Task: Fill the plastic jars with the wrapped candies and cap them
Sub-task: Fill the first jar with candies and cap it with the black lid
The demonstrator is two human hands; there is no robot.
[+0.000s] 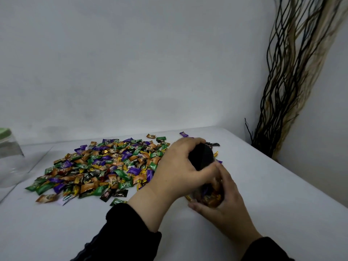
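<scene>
Head view: the left hand (178,162) curls over the black cap (202,157), gripping it atop a candy-filled jar (211,193) tilted near the tabletop's (263,185) middle. The right hand (224,202) wraps round the jar's body. Loose wrapped candies (101,166) spread just left. Another jar (9,157), green-lidded, stands at the far left edge.

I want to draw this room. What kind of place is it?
Probably a plain room at home or a small workroom: a white table against a bare wall, a heap of wrapped candies, and tall dried twigs in the corner.
</scene>
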